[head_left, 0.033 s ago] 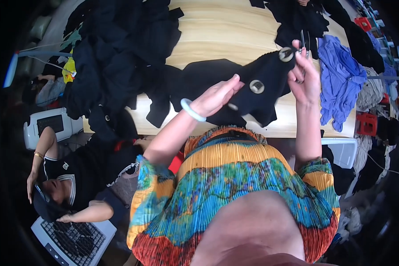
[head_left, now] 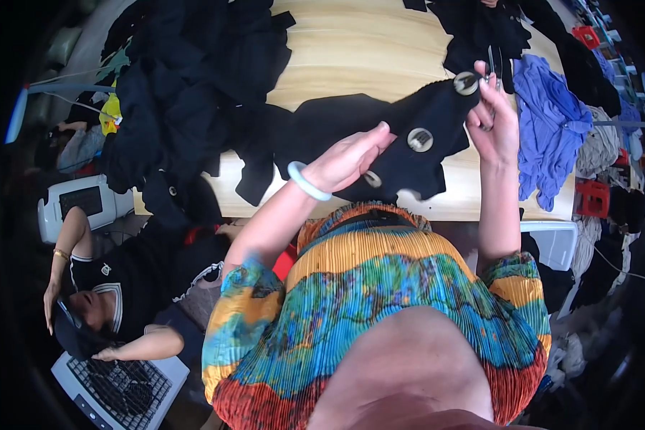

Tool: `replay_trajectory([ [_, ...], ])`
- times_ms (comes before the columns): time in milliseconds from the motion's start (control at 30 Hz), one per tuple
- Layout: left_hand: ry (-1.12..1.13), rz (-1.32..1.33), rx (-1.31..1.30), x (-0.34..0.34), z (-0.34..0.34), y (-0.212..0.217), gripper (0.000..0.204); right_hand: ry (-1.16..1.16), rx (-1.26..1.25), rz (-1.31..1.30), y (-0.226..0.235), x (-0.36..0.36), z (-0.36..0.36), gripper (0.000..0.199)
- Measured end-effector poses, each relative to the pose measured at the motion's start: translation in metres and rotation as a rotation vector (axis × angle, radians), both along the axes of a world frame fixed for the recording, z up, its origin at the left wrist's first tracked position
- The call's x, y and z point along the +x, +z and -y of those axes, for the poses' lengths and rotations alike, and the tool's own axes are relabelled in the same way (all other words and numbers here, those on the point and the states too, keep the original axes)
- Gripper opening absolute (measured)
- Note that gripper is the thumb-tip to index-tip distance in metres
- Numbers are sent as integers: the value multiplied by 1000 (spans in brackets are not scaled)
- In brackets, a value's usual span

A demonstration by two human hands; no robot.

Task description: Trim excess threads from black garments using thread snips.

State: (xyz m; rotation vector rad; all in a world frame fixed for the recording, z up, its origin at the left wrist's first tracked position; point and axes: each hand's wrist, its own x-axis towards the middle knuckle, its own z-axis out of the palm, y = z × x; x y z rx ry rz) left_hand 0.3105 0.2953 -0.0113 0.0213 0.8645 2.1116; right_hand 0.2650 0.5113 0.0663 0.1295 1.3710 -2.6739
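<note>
Left hand (head_left: 347,159), pale bangle at the wrist, fingers closed under the black garment (head_left: 408,136), gripping its lower part. Right hand (head_left: 496,122) pinches the garment's upper edge by the top button (head_left: 466,83); a thin metal tool, likely scissors (head_left: 490,61), pokes up from the fist. Garment held lifted over the desk (head_left: 365,50). Versus the earlier frame: nothing has visibly shifted. Left of the hands, a black clothes pile (head_left: 186,86); right, blue cloth (head_left: 548,122). Lower left, another person (head_left: 93,301) lies back.
</note>
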Motion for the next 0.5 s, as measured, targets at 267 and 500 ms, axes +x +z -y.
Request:
replay_trajectory([
  [267,-88,-306,-84,-8,5,54,36,8,312,-6,-15,0,-2,24],
  [500,81,-152,-132,-7,6,33,29,388,536,-201,-2,15,10,31],
])
